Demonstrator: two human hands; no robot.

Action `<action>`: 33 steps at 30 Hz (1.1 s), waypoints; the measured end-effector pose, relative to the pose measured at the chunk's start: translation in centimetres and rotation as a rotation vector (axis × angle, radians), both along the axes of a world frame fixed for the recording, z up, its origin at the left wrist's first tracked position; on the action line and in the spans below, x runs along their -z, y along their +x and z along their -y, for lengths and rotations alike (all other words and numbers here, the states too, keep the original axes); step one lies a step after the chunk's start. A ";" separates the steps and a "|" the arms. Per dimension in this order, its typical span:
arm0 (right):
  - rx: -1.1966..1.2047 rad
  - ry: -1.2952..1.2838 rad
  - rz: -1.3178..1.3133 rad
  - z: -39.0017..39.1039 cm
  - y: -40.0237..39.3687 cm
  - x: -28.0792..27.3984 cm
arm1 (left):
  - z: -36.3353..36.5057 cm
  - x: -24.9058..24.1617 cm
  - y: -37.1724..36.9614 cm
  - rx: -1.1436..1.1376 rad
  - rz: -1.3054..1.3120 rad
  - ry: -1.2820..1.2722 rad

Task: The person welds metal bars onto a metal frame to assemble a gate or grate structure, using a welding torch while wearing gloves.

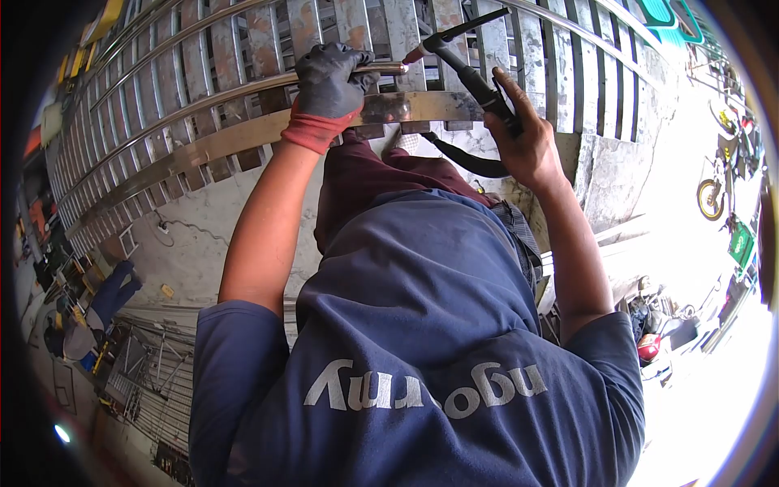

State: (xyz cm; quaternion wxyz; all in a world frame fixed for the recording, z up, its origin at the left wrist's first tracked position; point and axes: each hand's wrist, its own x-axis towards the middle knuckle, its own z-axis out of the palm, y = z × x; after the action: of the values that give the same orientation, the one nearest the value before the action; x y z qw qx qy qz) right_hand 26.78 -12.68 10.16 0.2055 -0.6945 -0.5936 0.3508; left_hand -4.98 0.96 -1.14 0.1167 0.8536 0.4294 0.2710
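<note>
My left hand (329,84), in a grey glove with a red cuff, is closed around a thin metal tube (243,88) lying along the slatted metal bench. The tube's end (398,69) sticks out past my fingers. Bare and with its index finger stretched along the handle, my right hand (523,134) holds a black TIG welding torch (466,77). The torch's pinkish nozzle (414,57) points at the tube's end, close to it, where a small bright spot shows. From the handle a black cable sleeve (471,165) loops down toward my waist.
A flat metal bar (268,128) edges the bench near me, and long tubes (195,31) run across the slats. Another person (105,304) is at the lower left beside metal frames (154,381). On the right are a bicycle (714,183) and a green sign (740,245).
</note>
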 end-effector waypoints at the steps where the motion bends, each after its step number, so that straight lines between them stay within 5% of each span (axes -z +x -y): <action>1: -0.001 0.005 0.002 0.0 0.0 0.0 | 0.1 -0.4 0.2 -0.021 -0.007 -0.011; 33: 0.188 0.028 -0.025 0.4 -0.5 0.0 | 0.3 -1.0 0.3 -0.039 -0.074 -0.098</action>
State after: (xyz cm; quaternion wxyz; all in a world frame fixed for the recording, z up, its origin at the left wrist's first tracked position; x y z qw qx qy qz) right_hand 26.27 -13.10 10.20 0.2545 -0.7399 -0.5279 0.3302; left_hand -4.67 0.69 -0.16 0.1371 0.8479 0.4625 0.2200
